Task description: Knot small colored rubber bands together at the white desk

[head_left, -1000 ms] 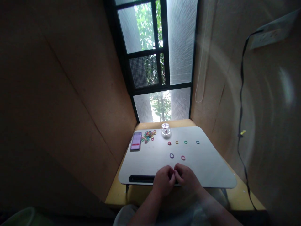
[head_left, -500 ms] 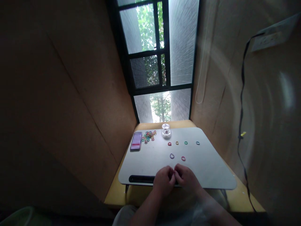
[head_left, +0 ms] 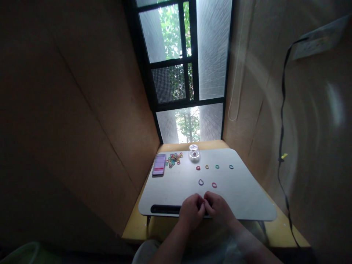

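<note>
fingers of left hand (head_left: 191,211) and right hand (head_left: 219,208) pinch narrowly together, nearer than the clear jar (head_left: 194,157); what they hold, i cannot tell. this side of the jar, purple ring (head_left: 201,184) and pink ring (head_left: 214,187) lie apart, perhaps to stay distinct, on the white counter (head_left: 170,190); behind the jar, a window (head_left: 213,51).

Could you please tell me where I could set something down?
Two patches of the white tabletop are bare: right of the right hand, nearer than the blue ring; and left of the purple ring, between the purple slab and black slot. It is crowded at the far left, around the ring pile.
</note>
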### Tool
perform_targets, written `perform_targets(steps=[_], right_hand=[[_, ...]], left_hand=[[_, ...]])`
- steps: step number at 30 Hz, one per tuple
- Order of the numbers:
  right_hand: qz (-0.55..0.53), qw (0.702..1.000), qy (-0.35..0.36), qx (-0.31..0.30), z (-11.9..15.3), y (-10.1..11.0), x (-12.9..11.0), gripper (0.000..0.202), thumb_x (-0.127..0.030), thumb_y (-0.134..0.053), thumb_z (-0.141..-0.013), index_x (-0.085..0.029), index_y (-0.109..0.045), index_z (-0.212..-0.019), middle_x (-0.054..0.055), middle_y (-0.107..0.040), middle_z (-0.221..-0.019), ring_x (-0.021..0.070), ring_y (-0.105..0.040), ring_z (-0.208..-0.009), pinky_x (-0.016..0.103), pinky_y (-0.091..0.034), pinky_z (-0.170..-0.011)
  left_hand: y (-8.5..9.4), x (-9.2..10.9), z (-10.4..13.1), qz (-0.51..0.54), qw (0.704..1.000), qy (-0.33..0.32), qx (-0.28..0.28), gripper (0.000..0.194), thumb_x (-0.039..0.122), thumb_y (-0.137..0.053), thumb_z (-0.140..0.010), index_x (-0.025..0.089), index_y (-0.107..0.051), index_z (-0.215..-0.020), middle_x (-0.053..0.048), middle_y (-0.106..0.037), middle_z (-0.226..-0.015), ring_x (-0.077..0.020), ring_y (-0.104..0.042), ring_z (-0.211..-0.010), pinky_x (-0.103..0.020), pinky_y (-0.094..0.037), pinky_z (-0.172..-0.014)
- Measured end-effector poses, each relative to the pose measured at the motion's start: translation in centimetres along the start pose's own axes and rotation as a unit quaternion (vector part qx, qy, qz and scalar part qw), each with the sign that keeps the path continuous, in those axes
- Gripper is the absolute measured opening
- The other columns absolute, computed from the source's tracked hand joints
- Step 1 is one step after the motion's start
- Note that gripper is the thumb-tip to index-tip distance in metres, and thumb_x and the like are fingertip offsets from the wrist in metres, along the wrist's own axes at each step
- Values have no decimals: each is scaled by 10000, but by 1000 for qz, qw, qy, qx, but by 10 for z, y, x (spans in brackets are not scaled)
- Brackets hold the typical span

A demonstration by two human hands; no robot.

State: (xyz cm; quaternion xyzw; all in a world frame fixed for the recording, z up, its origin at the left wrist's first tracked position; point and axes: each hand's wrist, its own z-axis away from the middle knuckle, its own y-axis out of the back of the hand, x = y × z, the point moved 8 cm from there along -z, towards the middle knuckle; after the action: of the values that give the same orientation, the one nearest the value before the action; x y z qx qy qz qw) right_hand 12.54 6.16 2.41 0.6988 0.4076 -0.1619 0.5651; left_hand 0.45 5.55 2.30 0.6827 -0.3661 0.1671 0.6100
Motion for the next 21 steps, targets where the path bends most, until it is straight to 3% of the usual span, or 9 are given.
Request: perform_targets(steps=[21], right_hand=[[3, 1000, 2, 3, 1, 1, 0, 136, -233, -467, -843, -207, -511, -717, -7, -589, -671, 142, -511, -624, 253, -340, -599]], left_hand=[[-1, 1, 1, -14, 1000, -8, 5, 96, 246, -543, -845, 189, -589, -784, -4, -607, -732, -138, -521, -673, -257, -335, -627]])
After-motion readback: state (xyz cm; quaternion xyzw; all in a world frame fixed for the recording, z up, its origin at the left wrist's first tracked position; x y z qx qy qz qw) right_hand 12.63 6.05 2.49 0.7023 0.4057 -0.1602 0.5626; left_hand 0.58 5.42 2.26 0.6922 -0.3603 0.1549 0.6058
